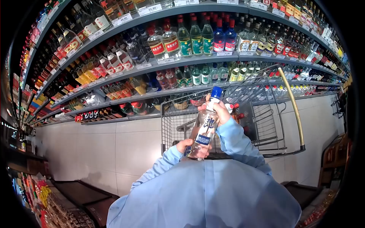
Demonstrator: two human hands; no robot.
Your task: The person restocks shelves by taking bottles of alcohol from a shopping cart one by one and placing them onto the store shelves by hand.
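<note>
Blue is worn by the cap [216, 92] of a clear bottle [202, 131], which is held just below the centre of the view and tilted, with its neck toward one o'clock and its base toward seven. The neck is gripped by the right hand [223, 113], while the lower end is grasped by the left hand [184, 144], whose fingers are mostly hidden behind the bottle. The dark label [203, 140] can be seen, but its small print cannot be read.

Behind the bottle, a wire cart [163, 125] is partly covered by the hands and sleeves; its gold-coloured handle [294, 108] is seen at three o'clock. Just beside the right hand, red-topped items [236, 105], probably bottles, are half hidden inside the cart. From ten to two o'clock, rows of bottles are carried by a curved shelf [197, 59], its top tier cut off by the frame. Toward eight o'clock, a dark-edged stand [81, 195] is partly covered by the blue jacket [205, 193].
</note>
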